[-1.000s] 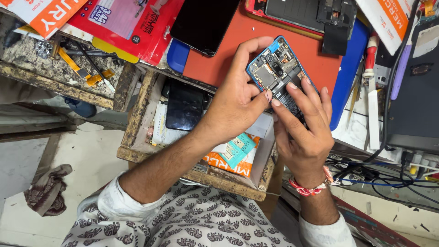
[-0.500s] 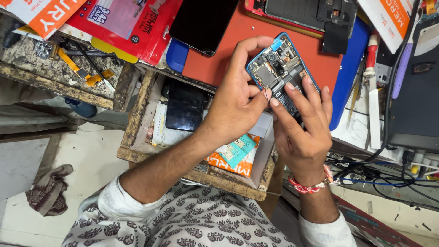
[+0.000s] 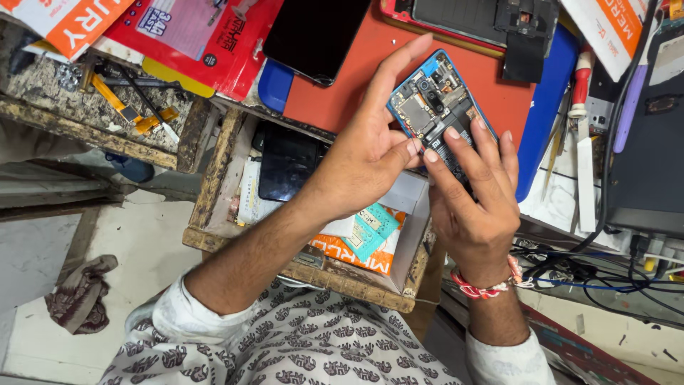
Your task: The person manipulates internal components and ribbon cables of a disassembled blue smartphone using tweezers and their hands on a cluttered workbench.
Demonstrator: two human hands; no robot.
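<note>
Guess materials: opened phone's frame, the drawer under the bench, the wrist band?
Opened phone: blue frame looks like glossy plastic or painted metal, can't tell which. Drawer: raw wood, worn and stained, grain visible. Wrist band on right hand: red-white twisted thread, matte.

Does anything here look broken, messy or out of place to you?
The blue phone held between the left hand and right hand has no back cover, so its circuit board shows. A crumpled cloth lies on the floor, and cables tangle at the right.
</note>
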